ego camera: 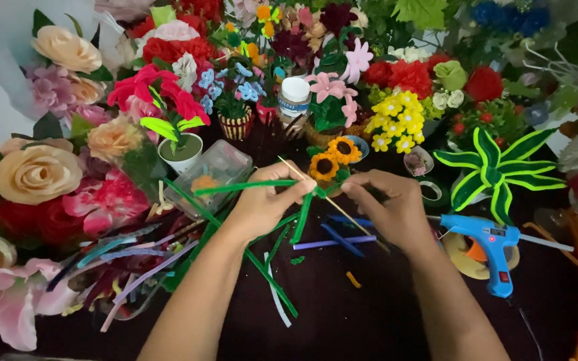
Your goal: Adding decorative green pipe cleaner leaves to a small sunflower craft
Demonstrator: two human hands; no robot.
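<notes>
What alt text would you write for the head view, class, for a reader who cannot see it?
Two bare hands, left hand and right hand, pinch a green pipe cleaner and a thin wooden stick over a dark table. Handmade flowers crowd around, with a blue glue gun at right.

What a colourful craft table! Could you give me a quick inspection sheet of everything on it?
Surface: dark cloth-covered table, scattered with pipe-cleaner offcuts.
Job's things: green fuzzy pipe cleaner; thin wooden stick; small sunflower.
Clutter: blue glue gun; clear plastic box; white-capped jar.
Hands: left hand pinches the pipe cleaner; right hand holds the stick.
Cables: glue gun's black cord.
Surroundings: handmade flowers on all sides.
</notes>
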